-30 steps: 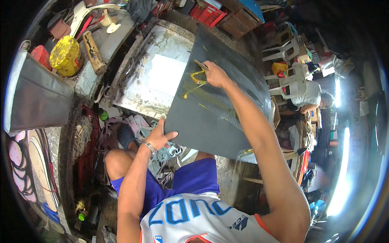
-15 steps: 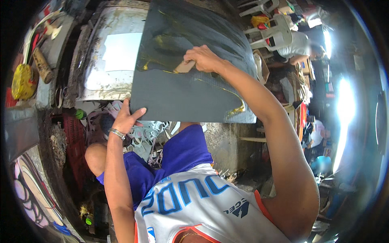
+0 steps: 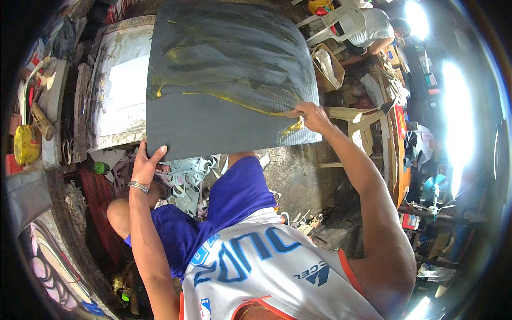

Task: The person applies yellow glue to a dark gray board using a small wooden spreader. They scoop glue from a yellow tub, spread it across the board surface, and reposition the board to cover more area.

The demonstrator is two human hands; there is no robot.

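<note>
A large dark grey sheet [image 3: 229,120] lies before me, its upper part streaked with glossy yellowish glue [image 3: 213,97]. At its near left corner my left hand [image 3: 148,162] grips the edge, thumb on top and some fingers hidden. Near the right edge my right hand [image 3: 316,117] is closed on a flat tan spreader [image 3: 292,113], which rests on the sheet and is mostly covered by the fingers. A wet yellow blob [image 3: 292,127] sits just below the spreader. The near strip of the sheet looks matt and bare.
A stained white board [image 3: 120,101] lies under the sheet's left side. Pale cut scraps [image 3: 189,178] heap below the near edge, by my knees. To the right stand a beige plastic chair [image 3: 362,133] and an open carton [image 3: 328,69]. A co-worker [image 3: 368,32] sits at the far right.
My right hand has swept right and toward me with the spreader, drawing the glue line to the right edge. More of the upper surface is streaked. The left hand still holds the corner.
</note>
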